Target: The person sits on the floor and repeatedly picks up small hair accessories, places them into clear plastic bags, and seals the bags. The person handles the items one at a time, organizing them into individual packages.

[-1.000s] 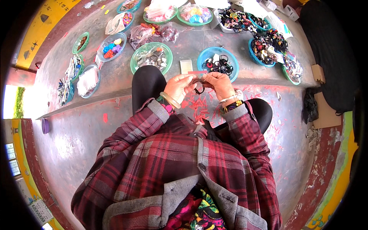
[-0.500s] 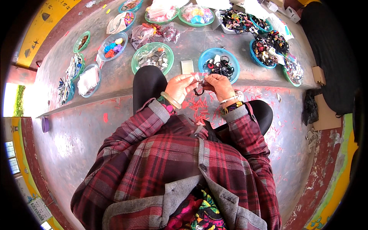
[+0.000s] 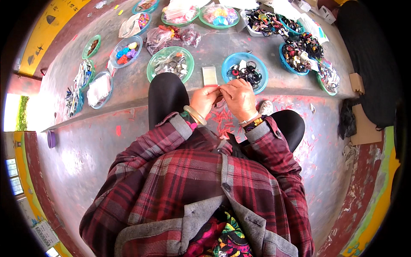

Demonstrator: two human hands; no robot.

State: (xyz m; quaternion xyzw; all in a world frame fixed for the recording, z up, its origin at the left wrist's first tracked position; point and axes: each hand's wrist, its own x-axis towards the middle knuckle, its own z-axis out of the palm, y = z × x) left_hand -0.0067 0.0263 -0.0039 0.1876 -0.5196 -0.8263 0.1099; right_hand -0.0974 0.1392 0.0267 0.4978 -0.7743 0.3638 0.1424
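Close together in front of my knees, my left hand (image 3: 205,101) and my right hand (image 3: 238,99) are both closed, their fingertips meeting. A sliver of red (image 3: 211,87) shows at the left fingertips. Beneath the fingers part of a dark hair tie (image 3: 219,104) shows; the rest of what I hold is hidden. Just beyond my right hand stands a blue basin (image 3: 265,78) with black hair ties (image 3: 250,77). A pale rectangular box (image 3: 209,76) lies beyond my left hand. To its left, a green basin (image 3: 150,68) holds small items in clear plastic.
Red paper-like scraps (image 3: 223,124) litter the lower floor between my knees. On the raised step ahead, several basins hold hair accessories, including a heaped blue one (image 3: 283,60). Left stands a basin of white packets (image 3: 99,91). A cardboard piece (image 3: 366,124) leans at right.
My right hand has moved left and turned over, fingers now against the left fingertips. The dark loop and the red-and-white strip that showed between my hands are now mostly covered.
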